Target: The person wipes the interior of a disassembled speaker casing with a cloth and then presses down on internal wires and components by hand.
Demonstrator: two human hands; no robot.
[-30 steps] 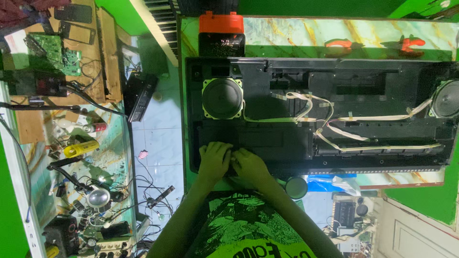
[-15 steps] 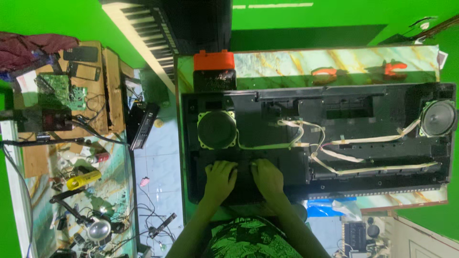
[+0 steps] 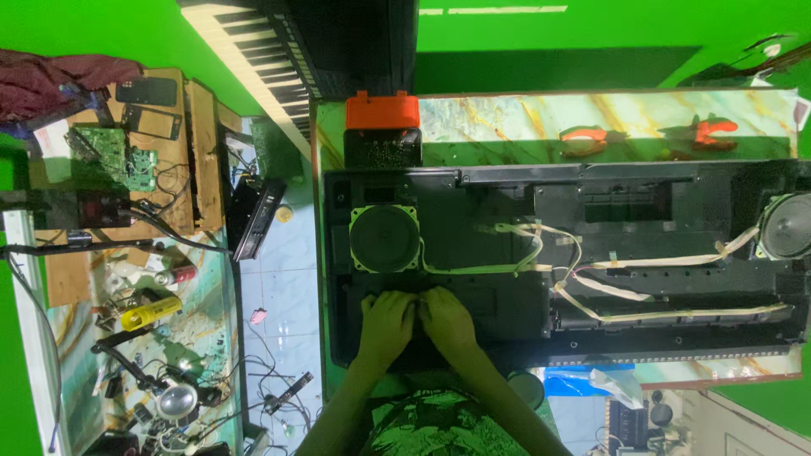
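A marble-patterned table (image 3: 507, 118) stood against bright green walls, with pale tiles on the floor to its left. On it lay an opened keyboard case (image 3: 557, 270), black and long, its insides facing up. A round speaker (image 3: 384, 238) sat at its left end and another speaker (image 3: 790, 226) at its right end, with pale flat cables (image 3: 591, 283) running between them. At the far left corner of the table sat an orange and black box (image 3: 382, 127), and two orange pliers (image 3: 646, 133) lay along the far edge. A second keyboard (image 3: 262, 59) leaned at the far side. To the left, a cluttered bench (image 3: 110, 279) held a green circuit board (image 3: 114, 156), a yellow can (image 3: 150, 311) and loose wires.

Both forearms reached out from the near edge. The left hand (image 3: 387, 325) and right hand (image 3: 448, 319) lay side by side, palms down, fingers curled onto the case's near left part, just near of the left speaker. They seemed to press on it, though whether they gripped anything could not be told.
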